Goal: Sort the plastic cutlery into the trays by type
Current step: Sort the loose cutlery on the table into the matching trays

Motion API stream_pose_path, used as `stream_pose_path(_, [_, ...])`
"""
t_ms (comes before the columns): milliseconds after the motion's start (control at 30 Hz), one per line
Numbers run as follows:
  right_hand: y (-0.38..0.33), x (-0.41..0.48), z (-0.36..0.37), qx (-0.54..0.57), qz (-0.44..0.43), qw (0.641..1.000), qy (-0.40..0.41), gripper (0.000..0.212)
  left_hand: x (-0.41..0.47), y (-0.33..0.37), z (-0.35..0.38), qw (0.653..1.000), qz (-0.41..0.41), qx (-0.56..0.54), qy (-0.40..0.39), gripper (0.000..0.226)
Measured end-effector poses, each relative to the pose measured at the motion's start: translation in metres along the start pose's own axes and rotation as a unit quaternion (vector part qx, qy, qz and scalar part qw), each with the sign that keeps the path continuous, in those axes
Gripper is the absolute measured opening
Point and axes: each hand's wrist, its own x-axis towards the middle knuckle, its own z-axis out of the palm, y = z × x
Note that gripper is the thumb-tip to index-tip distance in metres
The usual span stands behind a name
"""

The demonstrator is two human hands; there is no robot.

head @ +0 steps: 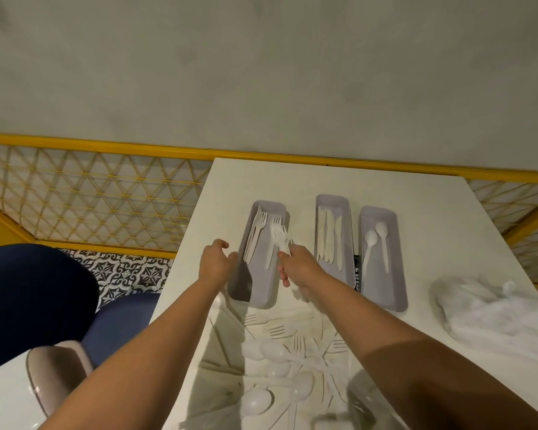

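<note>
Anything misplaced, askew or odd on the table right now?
Each tray holds one type, and the right hand holds forks over the fork tray. The one oddity: a dark object with pale lettering between the knife tray and spoon tray; I cannot tell what it is.

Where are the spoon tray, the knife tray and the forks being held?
spoon tray (pixel 383 292): head view, bare floor near its front.
knife tray (pixel 332 201): head view, bare far end.
held forks (pixel 278 234): head view, their tines.

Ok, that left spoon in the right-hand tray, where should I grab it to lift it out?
Take the left spoon by its thin handle, coming down from the near end of the right tray. Its bowl points away, and the handle lies clear of the other spoon.
</note>
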Motion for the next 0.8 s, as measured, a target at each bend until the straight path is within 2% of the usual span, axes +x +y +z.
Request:
stream_pose_path(167, [-0.008, 0.037, 0.022, -0.024, 0.026, 0.999, 0.019, 0.035, 0.009, -0.003, 0.012, 0.996, 0.039, 0.056, -0.064, 0.042])
stream_pose_path(267, [-0.010, 0.052, 0.030, -0.062, 0.042, 0.997, 0.029, 0.031, 0.012, -0.003, 0.017, 0.994, 0.057, 0.040, -0.081, 0.043])
stream_pose_path(333, [-0.013, 0.061, 0.034, -0.089, 0.048, 0.994, 0.035, 0.030, 0.015, -0.003, 0.018, 0.994, 0.063, 0.026, -0.086, 0.044])
stream_pose_path(500, [-0.027, 0.076, 0.042, -0.154, 0.025, 0.987, 0.048, 0.054, 0.018, -0.006, 0.019, 0.993, 0.084, 0.009, -0.084, 0.042])
stream_pose_path(567, [-0.027, 0.081, 0.044, -0.150, 0.028, 0.987, 0.056, 0.052, 0.017, -0.008, 0.019, 0.993, 0.087, 0.007, -0.085, 0.041])
stream_pose_path(667, [-0.028, 0.087, 0.046, -0.200, 0.011, 0.977, 0.069, 0.056, 0.017, -0.010, 0.019, 0.992, 0.085, -0.003, -0.088, 0.041])
stream_pose_path(800, [-0.029, 0.084, 0.044, -0.251, -0.010, 0.967, 0.050, 0.051, 0.016, -0.011, 0.021, 0.993, 0.085, -0.013, -0.086, 0.043])
